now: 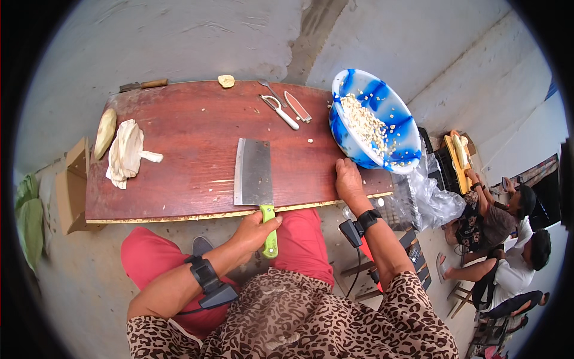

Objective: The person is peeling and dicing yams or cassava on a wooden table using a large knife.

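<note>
My left hand (256, 231) is closed around the green handle of a cleaver (254, 172). Its broad blade lies over the reddish wooden tabletop (193, 134), pointing away from me, with the handle past the front edge. My right hand (350, 180) rests on the table with curled fingers, right by the lower side of a blue-and-white bowl (403, 130). Whether those fingers grip the bowl is hidden. Small pale diced pieces (365, 123) lie inside the tilted bowl. To the left are a heap of pale, thin vegetable slices (125, 152) and a peeled, elongated vegetable (105, 133).
Along the back are a white-handled peeler (285, 118), a metal utensil (272, 93), a narrow pointed blade or sheath (297, 107), a round pale slice (226, 80) and a wooden-handled tool (143, 85). A cardboard box (71, 193) stands left; plastic bags (432, 197) and seated people (497, 224) are right.
</note>
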Available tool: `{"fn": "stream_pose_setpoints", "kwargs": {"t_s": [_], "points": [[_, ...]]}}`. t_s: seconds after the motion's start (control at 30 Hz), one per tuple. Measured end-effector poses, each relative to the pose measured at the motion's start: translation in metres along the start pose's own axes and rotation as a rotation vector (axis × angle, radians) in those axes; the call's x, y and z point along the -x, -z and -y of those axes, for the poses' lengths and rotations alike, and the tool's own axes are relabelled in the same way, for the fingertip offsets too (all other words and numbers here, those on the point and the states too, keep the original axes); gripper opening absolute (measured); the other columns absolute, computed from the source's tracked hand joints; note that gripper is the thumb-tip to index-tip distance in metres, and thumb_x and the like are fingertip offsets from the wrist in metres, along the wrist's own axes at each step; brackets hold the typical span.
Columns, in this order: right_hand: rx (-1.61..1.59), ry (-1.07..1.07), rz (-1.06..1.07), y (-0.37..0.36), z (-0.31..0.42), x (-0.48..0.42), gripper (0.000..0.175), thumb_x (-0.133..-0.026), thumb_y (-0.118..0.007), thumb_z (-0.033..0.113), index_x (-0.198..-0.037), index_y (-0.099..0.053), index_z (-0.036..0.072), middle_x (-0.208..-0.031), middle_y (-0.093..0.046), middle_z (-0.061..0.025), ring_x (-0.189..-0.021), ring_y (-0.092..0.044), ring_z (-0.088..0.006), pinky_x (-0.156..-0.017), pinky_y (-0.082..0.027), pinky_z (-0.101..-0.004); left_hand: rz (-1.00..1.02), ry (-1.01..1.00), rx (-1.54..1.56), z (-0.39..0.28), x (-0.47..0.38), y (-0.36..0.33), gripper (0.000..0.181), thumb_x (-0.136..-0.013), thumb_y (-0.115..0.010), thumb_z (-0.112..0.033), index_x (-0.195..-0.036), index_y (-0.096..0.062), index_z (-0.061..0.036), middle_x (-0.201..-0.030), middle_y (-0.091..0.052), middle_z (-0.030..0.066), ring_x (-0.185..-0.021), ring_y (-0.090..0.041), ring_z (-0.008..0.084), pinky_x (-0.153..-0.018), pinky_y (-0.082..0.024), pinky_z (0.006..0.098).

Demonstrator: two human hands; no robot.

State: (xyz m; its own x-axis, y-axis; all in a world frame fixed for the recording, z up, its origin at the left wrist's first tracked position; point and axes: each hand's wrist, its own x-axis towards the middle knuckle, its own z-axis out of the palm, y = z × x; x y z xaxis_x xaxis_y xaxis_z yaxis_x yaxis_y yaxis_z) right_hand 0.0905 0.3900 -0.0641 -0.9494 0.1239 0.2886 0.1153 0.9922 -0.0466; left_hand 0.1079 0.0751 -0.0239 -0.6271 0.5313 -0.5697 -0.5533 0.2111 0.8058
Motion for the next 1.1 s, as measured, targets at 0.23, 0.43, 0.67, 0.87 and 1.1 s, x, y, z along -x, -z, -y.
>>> {"fn": "stream_pose_setpoints", "kwargs": {"t_s": [0.23,0.43,0.67,0.87,1.1], "points": [[-0.323,0.091,-0.184,-0.001,0.038,-0.046,0.007,-0.085,-0.047,0.001,-0.088,-0.053,0.003,-0.084,-0.055,-0.0218,-0.081,-0.056,-0.0420,-0.071,-0.047,-0.0484,0.010,-0.005,-0.003,-0.001,0.006,0.000,0.026,-0.095,-0.060,-0.029,-0.105,-0.059,-0.0054,-0.081,-0.057,-0.0010,-0.067,-0.054,0.0080,-0.053,-0.045,0.0261],[-0.182,0.039,-0.117,-0.028,0.061,-0.062,0.008,-0.083,-0.050,0.004,-0.087,-0.056,0.003,-0.094,-0.056,-0.0174,-0.089,-0.056,-0.0372,-0.078,-0.049,-0.0460,0.023,0.019,-0.023,-0.006,0.009,-0.001,0.025,-0.095,-0.060,-0.029,-0.103,-0.059,-0.0062,-0.079,-0.055,-0.0023,-0.064,-0.052,0.0077,-0.051,-0.043,0.0254],[-0.237,0.040,-0.061,-0.021,0.070,-0.050,0.008,-0.089,-0.049,0.007,-0.091,-0.053,0.001,-0.094,-0.055,-0.0205,-0.090,-0.056,-0.0394,-0.079,-0.047,-0.0478,0.017,0.016,-0.016,-0.005,0.012,0.002,0.024,-0.095,-0.060,-0.030,-0.100,-0.059,-0.0066,-0.076,-0.053,-0.0024,-0.062,-0.050,0.0075,-0.050,-0.040,0.0251],[-0.424,-0.088,-0.020,-0.018,0.049,-0.051,0.012,-0.087,-0.055,0.010,-0.095,-0.055,0.002,-0.102,-0.056,-0.0267,-0.092,-0.058,-0.0464,-0.080,-0.048,-0.0523,0.032,-0.013,-0.033,-0.008,0.014,0.000,0.025,-0.094,-0.060,-0.028,-0.101,-0.059,-0.0040,-0.079,-0.056,-0.0003,-0.065,-0.050,0.0081,-0.054,-0.041,0.0256],[-0.363,-0.069,0.065,-0.007,0.085,-0.053,0.017,-0.087,-0.057,0.012,-0.101,-0.052,0.005,-0.105,-0.053,-0.0277,-0.086,-0.058,-0.0483,-0.075,-0.048,-0.0550,0.039,0.029,-0.073,-0.007,0.014,0.004,0.028,-0.094,-0.060,-0.032,-0.105,-0.060,-0.0060,-0.083,-0.059,-0.0001,-0.069,-0.054,0.0096,-0.055,-0.043,0.0274]]}}
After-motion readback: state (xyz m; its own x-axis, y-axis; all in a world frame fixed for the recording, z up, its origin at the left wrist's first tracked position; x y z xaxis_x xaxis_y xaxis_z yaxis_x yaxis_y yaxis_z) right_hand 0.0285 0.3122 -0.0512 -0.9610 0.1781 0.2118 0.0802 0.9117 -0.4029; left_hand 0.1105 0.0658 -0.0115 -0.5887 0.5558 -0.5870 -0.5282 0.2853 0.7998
